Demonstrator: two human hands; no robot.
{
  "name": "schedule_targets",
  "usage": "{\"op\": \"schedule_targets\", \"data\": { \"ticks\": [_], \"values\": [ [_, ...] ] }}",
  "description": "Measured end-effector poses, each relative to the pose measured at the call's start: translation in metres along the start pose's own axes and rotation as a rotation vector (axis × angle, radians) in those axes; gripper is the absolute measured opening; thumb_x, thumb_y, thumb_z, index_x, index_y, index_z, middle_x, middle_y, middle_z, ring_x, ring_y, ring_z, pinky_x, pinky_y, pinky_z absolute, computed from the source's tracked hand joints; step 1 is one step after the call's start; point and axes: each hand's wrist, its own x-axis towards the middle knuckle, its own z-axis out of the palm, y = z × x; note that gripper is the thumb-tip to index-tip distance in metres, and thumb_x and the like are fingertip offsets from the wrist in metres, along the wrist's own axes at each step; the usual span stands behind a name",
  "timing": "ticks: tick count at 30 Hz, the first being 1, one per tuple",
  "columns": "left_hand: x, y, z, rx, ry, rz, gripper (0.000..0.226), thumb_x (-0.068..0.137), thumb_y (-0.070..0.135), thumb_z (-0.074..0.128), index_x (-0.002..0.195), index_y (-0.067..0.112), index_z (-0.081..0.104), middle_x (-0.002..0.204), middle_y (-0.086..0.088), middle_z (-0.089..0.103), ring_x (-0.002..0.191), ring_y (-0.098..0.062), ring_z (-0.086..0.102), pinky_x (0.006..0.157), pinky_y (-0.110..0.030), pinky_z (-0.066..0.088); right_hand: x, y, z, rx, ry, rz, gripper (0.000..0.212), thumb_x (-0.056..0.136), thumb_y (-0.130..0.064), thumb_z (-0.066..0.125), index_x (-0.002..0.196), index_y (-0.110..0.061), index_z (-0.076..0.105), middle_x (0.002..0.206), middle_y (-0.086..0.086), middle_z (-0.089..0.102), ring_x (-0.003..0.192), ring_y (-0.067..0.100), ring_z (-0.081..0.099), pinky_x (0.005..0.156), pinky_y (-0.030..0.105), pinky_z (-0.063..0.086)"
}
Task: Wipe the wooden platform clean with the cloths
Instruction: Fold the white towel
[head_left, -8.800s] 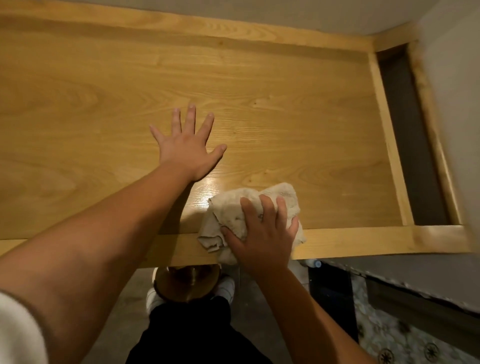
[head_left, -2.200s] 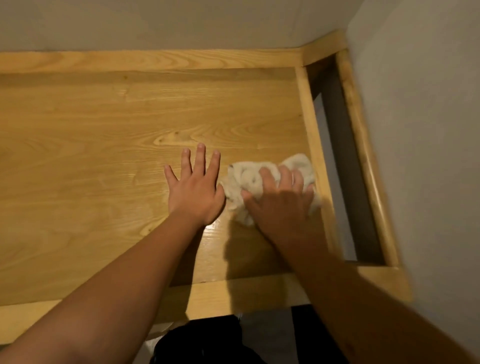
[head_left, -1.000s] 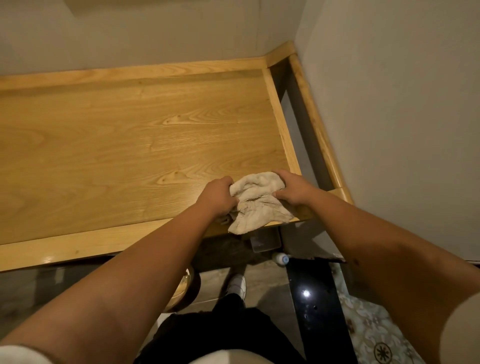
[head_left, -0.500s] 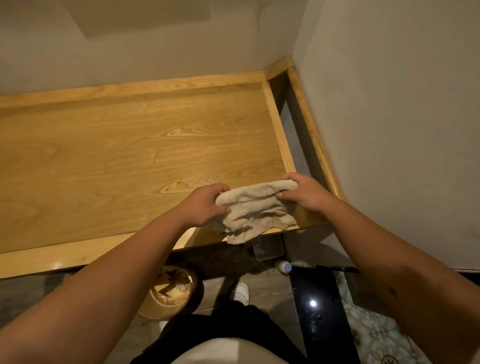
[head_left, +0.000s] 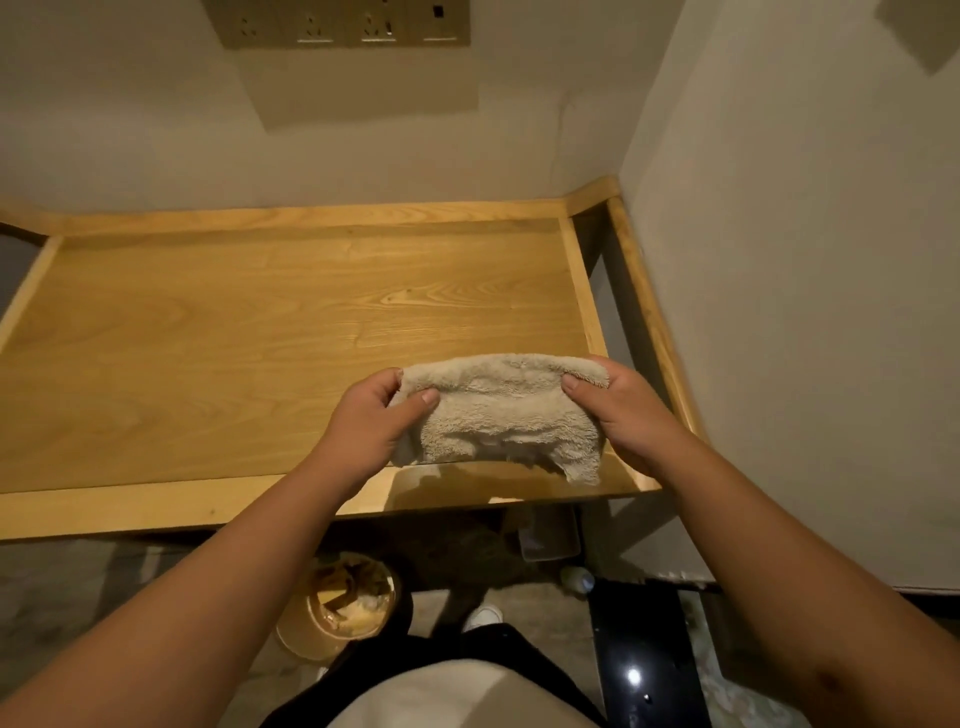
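Both hands hold one cloth (head_left: 501, 410) stretched above the near right corner of the platform (head_left: 249, 338).

The left hand (head_left: 374, 421) pinches the left end of the beige cloth between thumb and fingers, and the right hand (head_left: 626, 410) pinches the right end in the same way, so both hands are closed on it. The cloth hangs between them as a wide folded band, its lower edge loose and drooping over the front rail. I cannot tell if this edge touches the wood. The platform is a light wooden board with a raised rim, set into a corner between two walls; its surface is bare. On the back wall there is a socket strip (head_left: 340, 23). On the floor below the front rail stands a round bin (head_left: 343, 605), and near it a white shoe (head_left: 483, 616) shows.
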Motion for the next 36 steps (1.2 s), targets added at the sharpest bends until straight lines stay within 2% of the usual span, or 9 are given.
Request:
{"op": "schedule_targets", "data": {
  "ticks": [2, 7, 11, 14, 17, 21, 26, 32, 36],
  "values": [
    [-0.011, 0.002, -0.006, -0.053, 0.07, 0.001, 0.02, 0.094, 0.024, 0.066, 0.105, 0.009, 0.068, 0.087, -0.008, 0.069, 0.076, -0.027, 0.06, 0.07, -0.043, 0.049, 0.002, -0.007, 0.015, 0.025, -0.019, -0.016, 0.012, 0.094, -0.023, 0.063, 0.105, -0.026, 0.07, 0.105, 0.001, 0.076, 0.101, 0.021, 0.071, 0.082, 0.032, 0.058],
    [-0.032, 0.001, -0.029, -0.213, 0.18, -0.08, 0.062, 0.09, 0.044, 0.065, 0.14, 0.01, 0.051, 0.14, -0.012, 0.059, 0.128, -0.028, 0.056, 0.107, -0.054, 0.043, 0.006, -0.024, 0.063, 0.069, -0.072, -0.011, 0.015, 0.093, -0.025, 0.064, 0.098, -0.035, 0.073, 0.106, 0.002, 0.075, 0.103, 0.024, 0.07, 0.088, 0.042, 0.057],
    [-0.054, -0.002, -0.061, -0.167, 0.21, -0.169, 0.097, 0.071, 0.054, 0.071, 0.153, 0.017, 0.034, 0.15, -0.008, 0.049, 0.127, -0.031, 0.056, 0.073, -0.048, 0.059, 0.013, -0.036, 0.101, 0.021, -0.161, -0.011, 0.017, 0.092, -0.024, 0.063, 0.095, -0.037, 0.073, 0.103, 0.001, 0.076, 0.1, 0.023, 0.071, 0.086, 0.041, 0.058],
    [-0.074, -0.01, -0.088, -0.211, 0.245, -0.127, 0.062, 0.071, 0.041, 0.078, 0.126, 0.018, 0.062, 0.121, -0.005, 0.072, 0.105, -0.024, 0.071, 0.071, -0.036, 0.062, 0.019, -0.038, 0.133, -0.018, -0.202, -0.001, 0.019, 0.093, -0.024, 0.064, 0.111, -0.025, 0.067, 0.109, 0.005, 0.074, 0.103, 0.026, 0.07, 0.088, 0.045, 0.057],
    [-0.094, -0.016, -0.114, -0.216, 0.339, -0.094, 0.018, 0.088, 0.027, 0.072, 0.106, 0.026, 0.069, 0.099, 0.004, 0.078, 0.088, -0.017, 0.075, 0.059, -0.023, 0.058, 0.021, -0.039, 0.17, -0.095, -0.269, -0.013, 0.016, 0.095, -0.022, 0.063, 0.111, -0.02, 0.065, 0.111, 0.009, 0.072, 0.103, 0.029, 0.069, 0.095, 0.055, 0.052],
    [-0.127, -0.034, -0.151, -0.239, 0.449, -0.054, 0.013, 0.093, 0.024, 0.067, 0.103, 0.031, 0.071, 0.1, 0.001, 0.078, 0.084, -0.018, 0.075, 0.057, -0.03, 0.058, 0.011, -0.044, 0.226, -0.154, -0.3, -0.06, 0.008, 0.097, -0.02, 0.062, 0.103, -0.024, 0.065, 0.106, 0.01, 0.073, 0.1, 0.029, 0.069, 0.095, 0.052, 0.053],
    [-0.181, -0.05, -0.209, -0.283, 0.558, -0.018, 0.022, 0.084, 0.032, 0.071, 0.105, 0.029, 0.071, 0.109, -0.003, 0.076, 0.103, -0.026, 0.072, 0.091, -0.047, 0.054, -0.014, -0.045, 0.304, -0.231, -0.389, -0.127, 0.009, 0.096, -0.024, 0.062, 0.104, -0.021, 0.065, 0.102, 0.009, 0.07, 0.098, 0.031, 0.066, 0.091, 0.049, 0.051],
    [-0.251, -0.071, -0.283, -0.297, 0.645, 0.019, 0.018, 0.092, 0.022, 0.068, 0.108, 0.027, 0.071, 0.106, 0.001, 0.077, 0.1, -0.02, 0.073, 0.08, -0.037, 0.058, -0.054, -0.042, 0.402, -0.268, -0.445, -0.197, 0.006, 0.097, -0.021, 0.06, 0.097, -0.022, 0.066, 0.079, -0.009, 0.065, 0.074, 0.011, 0.058, 0.068, 0.03, 0.045],
    [-0.301, -0.089, -0.341, -0.269, 0.724, 0.037, 0.014, 0.091, 0.024, 0.068, 0.104, 0.03, 0.072, 0.102, 0.006, 0.078, 0.096, -0.014, 0.074, 0.075, -0.032, 0.058, -0.084, -0.033, 0.478, -0.229, -0.486, -0.205, 0.005, 0.097, -0.018, 0.06, 0.097, -0.018, 0.065, 0.089, 0.011, 0.066, 0.082, 0.025, 0.06, 0.074, 0.039, 0.047]
  ]
}}
